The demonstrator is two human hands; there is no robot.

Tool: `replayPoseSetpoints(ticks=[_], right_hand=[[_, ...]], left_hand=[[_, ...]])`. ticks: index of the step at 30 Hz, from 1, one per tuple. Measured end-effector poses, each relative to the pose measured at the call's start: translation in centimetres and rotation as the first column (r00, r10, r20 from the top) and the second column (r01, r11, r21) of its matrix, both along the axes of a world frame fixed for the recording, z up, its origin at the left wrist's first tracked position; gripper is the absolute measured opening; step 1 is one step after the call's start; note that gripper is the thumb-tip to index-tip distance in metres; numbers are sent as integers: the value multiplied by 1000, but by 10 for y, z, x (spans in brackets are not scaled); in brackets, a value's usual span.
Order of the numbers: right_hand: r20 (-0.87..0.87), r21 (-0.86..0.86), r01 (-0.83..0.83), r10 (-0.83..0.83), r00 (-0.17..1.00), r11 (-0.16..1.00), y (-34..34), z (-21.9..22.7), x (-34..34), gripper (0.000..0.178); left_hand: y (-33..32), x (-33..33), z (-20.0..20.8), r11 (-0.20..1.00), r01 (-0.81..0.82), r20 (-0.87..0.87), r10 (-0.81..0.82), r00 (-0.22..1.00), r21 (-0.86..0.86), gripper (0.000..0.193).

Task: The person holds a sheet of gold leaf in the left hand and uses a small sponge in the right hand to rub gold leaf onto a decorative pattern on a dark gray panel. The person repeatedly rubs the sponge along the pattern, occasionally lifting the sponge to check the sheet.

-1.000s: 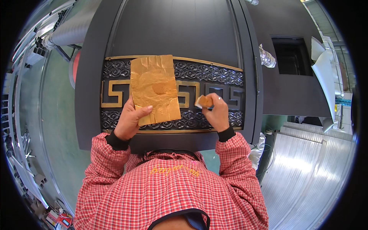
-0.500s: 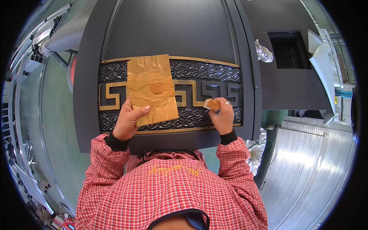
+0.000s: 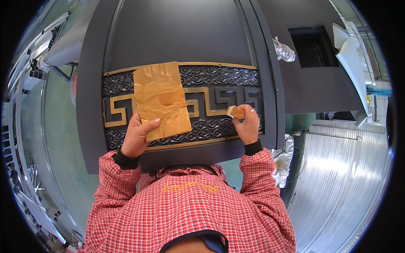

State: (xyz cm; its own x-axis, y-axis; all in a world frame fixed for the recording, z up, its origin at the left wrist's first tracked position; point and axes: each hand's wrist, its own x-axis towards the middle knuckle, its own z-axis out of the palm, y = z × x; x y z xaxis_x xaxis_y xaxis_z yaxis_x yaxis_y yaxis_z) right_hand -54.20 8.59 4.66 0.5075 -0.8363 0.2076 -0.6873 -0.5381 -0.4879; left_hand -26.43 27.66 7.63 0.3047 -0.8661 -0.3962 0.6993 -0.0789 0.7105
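My left hand (image 3: 140, 134) grips the lower left edge of a flat gold-smeared board (image 3: 162, 90), thumb on top, fingers underneath. A darker wet-looking gold patch lies in the board's middle. My right hand (image 3: 248, 126) pinches a small sponge block (image 3: 236, 111), pale on one side and gold-stained on the other. The sponge is at the lower line of a raised fret pattern (image 3: 206, 101) on a dark grey door panel (image 3: 181, 33). To the sponge's left the fret is gold; at the right, the fret lines (image 3: 225, 96) are dark. The board covers part of the pattern.
Dark carved scroll bands (image 3: 219, 76) run above and below the fret, edged by thin gold strips (image 3: 202, 64). At the right are another dark panel with a square opening (image 3: 313, 46), crumpled silver foil (image 3: 283, 50) and ribbed translucent sheets (image 3: 333, 177). A silver duct (image 3: 69, 48) is at upper left.
The panel and board have shifted slightly left in view. My right hand has moved the sponge a little to the right along the fret. Both hands keep their hold.
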Motion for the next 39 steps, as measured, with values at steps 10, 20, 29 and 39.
replayPoseSetpoints(ticks=[10,20,29,39], right_hand=[[-3,27,-35,35,999,999,-2,3,-6,31],[62,63,-4,0,998,998,-28,8,19,28],[67,185,-1,-11,998,983,-14,14,-4,28],[-22,157,-11,15,1000,988,-17,4,-8,29]], left_hand=[[-5,-3,-1,1000,19,-1,-19,1000,-10,49],[-7,-5,0,1000,31,2,-31,1000,1,50],[-5,-4,-4,1000,19,-18,-19,1000,-8,50],[-4,-3,1,1000,8,-25,-9,1000,-25,51]])
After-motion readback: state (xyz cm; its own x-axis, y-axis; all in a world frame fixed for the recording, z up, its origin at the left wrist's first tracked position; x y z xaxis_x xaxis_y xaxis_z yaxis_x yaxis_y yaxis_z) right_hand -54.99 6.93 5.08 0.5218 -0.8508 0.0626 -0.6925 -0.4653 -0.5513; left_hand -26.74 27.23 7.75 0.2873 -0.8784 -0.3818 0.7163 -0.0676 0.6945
